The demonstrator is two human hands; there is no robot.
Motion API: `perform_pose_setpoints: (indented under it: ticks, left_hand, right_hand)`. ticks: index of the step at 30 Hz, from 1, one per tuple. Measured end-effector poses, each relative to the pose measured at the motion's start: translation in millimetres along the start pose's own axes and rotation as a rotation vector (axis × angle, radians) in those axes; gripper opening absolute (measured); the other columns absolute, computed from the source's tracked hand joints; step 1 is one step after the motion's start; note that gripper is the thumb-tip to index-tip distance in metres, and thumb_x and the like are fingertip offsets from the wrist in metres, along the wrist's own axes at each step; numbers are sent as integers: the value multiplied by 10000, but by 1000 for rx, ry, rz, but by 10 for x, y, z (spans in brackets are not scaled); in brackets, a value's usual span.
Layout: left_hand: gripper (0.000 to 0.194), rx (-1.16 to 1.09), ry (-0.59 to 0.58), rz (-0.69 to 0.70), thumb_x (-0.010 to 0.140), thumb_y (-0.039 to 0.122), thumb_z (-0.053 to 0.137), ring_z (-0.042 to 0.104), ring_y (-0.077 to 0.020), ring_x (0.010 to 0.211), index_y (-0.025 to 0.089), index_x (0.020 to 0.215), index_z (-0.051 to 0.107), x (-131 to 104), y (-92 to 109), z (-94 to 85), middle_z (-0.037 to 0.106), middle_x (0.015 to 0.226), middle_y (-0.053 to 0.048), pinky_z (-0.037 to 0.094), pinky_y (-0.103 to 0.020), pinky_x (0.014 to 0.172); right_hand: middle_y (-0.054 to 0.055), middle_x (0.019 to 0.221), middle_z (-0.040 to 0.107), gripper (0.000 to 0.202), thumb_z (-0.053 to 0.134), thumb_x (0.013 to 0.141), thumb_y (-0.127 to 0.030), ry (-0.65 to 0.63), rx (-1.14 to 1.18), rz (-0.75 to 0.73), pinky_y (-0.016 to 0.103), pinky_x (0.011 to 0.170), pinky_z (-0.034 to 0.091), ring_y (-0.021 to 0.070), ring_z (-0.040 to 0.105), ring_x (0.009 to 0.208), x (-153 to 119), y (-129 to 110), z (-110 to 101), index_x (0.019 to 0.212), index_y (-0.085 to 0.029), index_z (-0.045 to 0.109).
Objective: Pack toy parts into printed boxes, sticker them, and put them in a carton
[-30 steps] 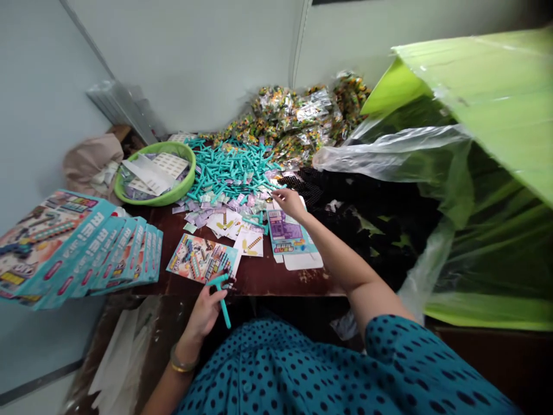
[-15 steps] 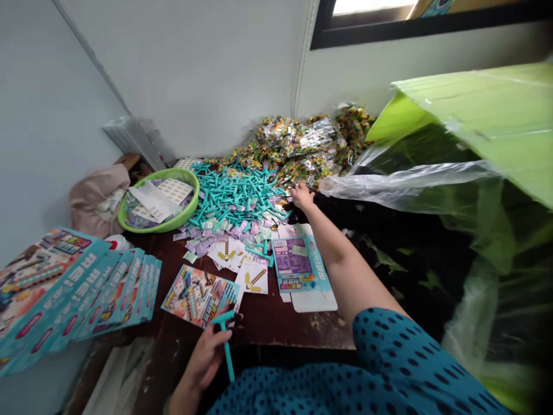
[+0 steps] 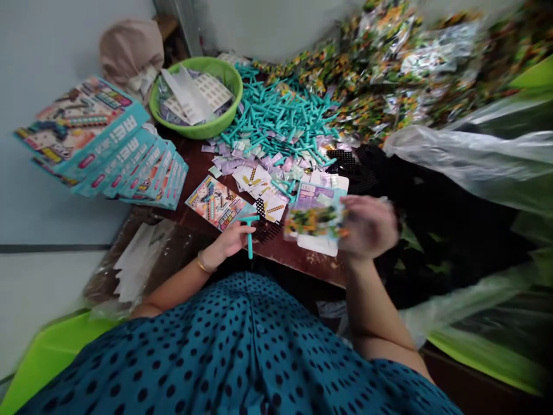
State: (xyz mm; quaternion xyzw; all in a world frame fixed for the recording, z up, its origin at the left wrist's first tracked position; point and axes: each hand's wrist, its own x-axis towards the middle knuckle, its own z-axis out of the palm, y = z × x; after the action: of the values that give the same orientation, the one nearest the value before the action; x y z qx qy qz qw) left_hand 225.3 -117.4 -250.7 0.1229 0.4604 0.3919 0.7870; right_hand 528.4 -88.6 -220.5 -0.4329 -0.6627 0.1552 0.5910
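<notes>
Looks like a packing workshop tbh: printed boxes (image 3: 129,167) are stacked up, teal plastic parts (image 3: 280,118) are heaped loose, filled bags (image 3: 389,86) are piled by the wall (image 3: 268,29).

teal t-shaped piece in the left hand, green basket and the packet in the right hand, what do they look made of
Teal T-shaped piece: probably moulded plastic, evenly coloured and smooth-looking. Green basket: likely plastic too, with a slightly glossy rim. Packet: seemingly clear plastic film, as mixed colours show through; blur leaves its finish open.
</notes>
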Motion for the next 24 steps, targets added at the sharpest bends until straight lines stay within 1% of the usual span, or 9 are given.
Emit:
perform_pose_setpoints:
  ticks: [3,7,10,14,16,18,20,22,24]
  left_hand:
    - [228,-13,26,99,655,78,820,661,-121,678,163,844,726,-138,-24,-58,712,796,12,630,-343,776]
    - [302,21,43,151,653,82,825,715,-157,812,161,930,732,-341,27,-282,748,879,-5,622,-371,882]
    - [328,61,17,143,670,98,821,731,-188,898,163,979,731,-397,57,-346,766,954,-24,611,-407,933]
    - [323,87,-8,158,682,122,811,735,-203,921,177,992,740,-376,41,-244,776,958,-29,607,-403,939]
    - [322,99,-25,175,687,134,816,733,-200,925,180,998,745,-382,43,-209,780,968,-32,598,-389,949]
    - [374,93,-25,213,684,125,823,728,-188,962,190,1044,743,-400,55,-225,782,1022,-33,576,-363,975]
    - [437,77,2,260,673,100,830,720,-167,989,204,1087,735,-410,56,-270,778,1058,-22,556,-330,986]
    - [428,66,34,291,684,95,831,714,-153,975,207,1085,731,-392,15,-299,774,1038,-11,550,-313,973]
    - [304,37,71,308,749,144,812,712,-157,968,189,1038,731,-340,-76,-272,769,1013,-17,546,-324,983]
  right_hand:
    - [41,986,756,194,541,963,-220,-159,-145,-59,517,1007,545,252,719,1072,-554,114,131,877,-269,708]
    - [55,1128,776,335,455,901,-94,-433,-278,117,594,1090,454,284,637,1262,-1021,342,28,922,-257,747]
    - [80,1231,739,340,464,928,-131,-373,-319,203,585,1111,432,297,594,1297,-1083,222,64,1035,-263,759]
    - [135,1367,661,392,603,946,-320,-435,-383,254,557,1115,437,329,563,1290,-995,43,519,1322,-230,669]
    - [156,1430,622,481,636,920,-317,-499,-454,287,576,1117,420,359,540,1300,-967,67,714,1387,-200,629]
    - [162,1377,658,451,590,931,-273,-464,-452,353,564,1072,455,354,581,1226,-939,101,789,1372,-191,642]
    - [152,1274,707,416,518,971,-274,-295,-374,413,524,1010,501,322,631,1129,-893,46,794,1360,-201,647]
    - [138,1278,699,443,477,1010,-327,-132,-293,407,499,998,509,302,635,1129,-840,-154,831,1425,-224,596]
    - [132,1403,633,498,491,1020,-392,-171,-240,317,503,1040,482,306,586,1220,-811,-461,963,1493,-241,535]
